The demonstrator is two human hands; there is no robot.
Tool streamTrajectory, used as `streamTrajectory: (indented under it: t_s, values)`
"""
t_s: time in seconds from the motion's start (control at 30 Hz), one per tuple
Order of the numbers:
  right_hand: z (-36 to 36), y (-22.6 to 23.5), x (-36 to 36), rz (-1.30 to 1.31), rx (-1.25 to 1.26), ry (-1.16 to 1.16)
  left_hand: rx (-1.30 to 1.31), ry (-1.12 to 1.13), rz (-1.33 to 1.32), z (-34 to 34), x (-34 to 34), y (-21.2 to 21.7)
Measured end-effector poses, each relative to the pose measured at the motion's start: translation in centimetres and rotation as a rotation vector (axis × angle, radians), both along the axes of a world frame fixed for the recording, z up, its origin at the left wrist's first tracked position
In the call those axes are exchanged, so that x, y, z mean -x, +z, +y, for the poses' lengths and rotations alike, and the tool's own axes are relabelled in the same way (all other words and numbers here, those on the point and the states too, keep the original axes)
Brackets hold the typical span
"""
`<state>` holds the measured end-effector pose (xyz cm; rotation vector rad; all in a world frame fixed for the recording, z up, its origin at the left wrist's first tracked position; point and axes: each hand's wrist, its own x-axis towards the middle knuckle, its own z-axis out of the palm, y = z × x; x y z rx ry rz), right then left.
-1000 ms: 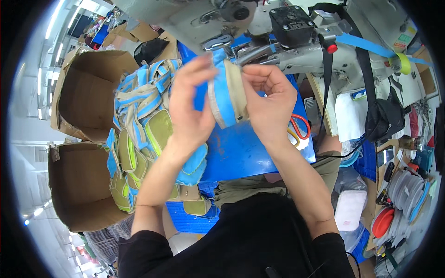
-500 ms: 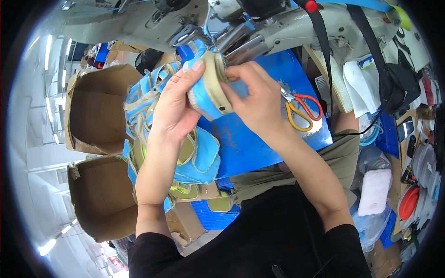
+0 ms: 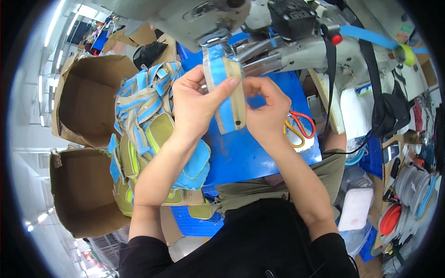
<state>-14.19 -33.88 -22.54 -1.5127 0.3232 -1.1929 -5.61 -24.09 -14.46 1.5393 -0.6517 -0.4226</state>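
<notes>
A blue and beige fabric band (image 3: 225,109), curved, with a small dark dot near its lower end, hangs below the metal parts of a sewing machine (image 3: 271,60). My left hand (image 3: 197,104) pinches the band, thumb across its front and fingers behind. At the band's right edge, my right hand (image 3: 269,111) is closed with curled fingers; its fingertips are partly hidden by the fabric. The band's top reaches up to the machine's metal foot (image 3: 215,38). To the left of my left forearm lies a heap of similar blue and beige strapped pieces (image 3: 143,104).
Scissors (image 3: 309,124) with red and yellow handles lie on the blue work surface (image 3: 241,160), right of my right hand. Two open cardboard boxes, one upper (image 3: 92,99) and one lower (image 3: 85,192), stand at left. A black strap (image 3: 330,88) hangs at right.
The band has turned so that its outer face shows flatter and more upright. My left thumb has moved across its front. The whole view has shifted slightly.
</notes>
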Motion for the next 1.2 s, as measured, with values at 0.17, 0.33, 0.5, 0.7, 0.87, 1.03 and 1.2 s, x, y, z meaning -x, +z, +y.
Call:
streamTrajectory:
  t_s: [0.17,0.33,0.5,0.7,0.87,1.03,1.2]
  values:
    - [-0.1,-0.8,0.1,0.045,-0.03,0.03,0.016,-0.021,0.042,-0.1,-0.2,-0.1]
    - [-0.3,0.0,0.5,0.03,-0.211,0.174,0.041,-0.007,0.092,-0.8,-0.7,0.1]
    - [-1.1,2.1,1.5,0.078,-0.354,0.339,0.019,-0.039,0.075,-1.1,-1.2,0.6]
    - [-1.4,2.7,1.7,0.079,-0.418,0.417,0.037,-0.052,0.03,-1.2,-0.9,0.7]
    - [-1.6,2.9,2.1,0.082,-0.455,0.456,0.001,-0.048,0.011,-1.2,-1.2,0.6]
    - [-1.8,4.2,2.6,0.139,-0.525,0.496,-0.011,-0.02,-0.06,-1.8,-1.8,1.0]
    - [-2.7,4.8,3.4,0.167,-0.558,0.59,0.003,-0.028,0.019,-1.4,-1.2,1.1]
